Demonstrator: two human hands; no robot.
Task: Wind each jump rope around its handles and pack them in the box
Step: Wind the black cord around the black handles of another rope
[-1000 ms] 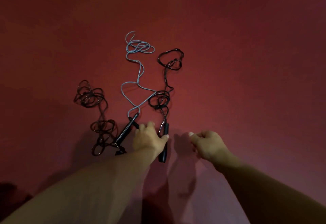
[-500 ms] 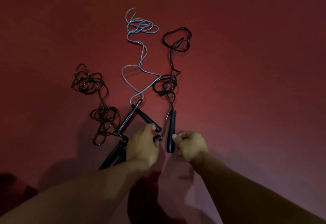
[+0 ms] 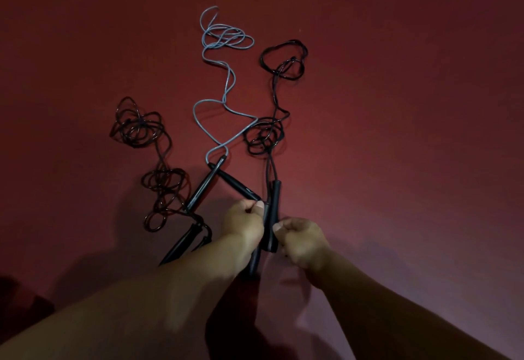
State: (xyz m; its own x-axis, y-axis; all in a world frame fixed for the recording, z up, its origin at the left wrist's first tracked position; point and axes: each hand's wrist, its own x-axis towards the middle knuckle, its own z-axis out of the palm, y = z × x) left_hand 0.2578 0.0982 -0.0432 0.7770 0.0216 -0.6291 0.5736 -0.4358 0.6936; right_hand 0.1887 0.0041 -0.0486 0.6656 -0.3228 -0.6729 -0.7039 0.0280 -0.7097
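Three jump ropes lie on a red floor. The right black rope (image 3: pixel 268 135) runs from a loop at the top down to two black handles (image 3: pixel 274 206) held side by side. My left hand (image 3: pixel 243 225) grips one handle from the left and my right hand (image 3: pixel 302 239) grips the other from the right. The grey rope (image 3: pixel 224 76) lies in the middle, its two black handles (image 3: pixel 205 186) crossed just above my left hand. The left black rope (image 3: pixel 158 161) is a tangle, with its handles (image 3: pixel 184 242) partly hidden under my left forearm. No box is in view.
The red floor (image 3: pixel 397 133) stretches bare to the right and far side of the ropes. Dark shadows of my arms fall on the floor near the bottom edge.
My hands have come together on the right rope's handles. The right hand, apart from them a second ago, now grips one. The two handles now sit side by side.
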